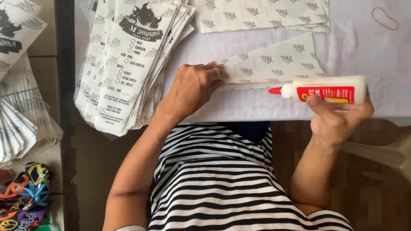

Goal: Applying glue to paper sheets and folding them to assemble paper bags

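Note:
My left hand [195, 85] presses down on the left end of a folded white paper sheet [278, 64] printed with small grey leaf marks, lying on a white table [355, 47]. My right hand [338, 117] grips a white glue bottle [329, 90] with a red label and red nozzle. The bottle lies sideways, nozzle pointing left, just below the sheet's lower edge and not touching it. I wear a black-and-white striped shirt.
A fanned stack of finished printed paper bags [128, 64] overhangs the table's left edge. More leaf-printed sheets [261, 15] lie at the top. A rubber band [384, 18] rests top right. Further paper stacks [19, 115] and a colourful cloth [23, 196] sit at left.

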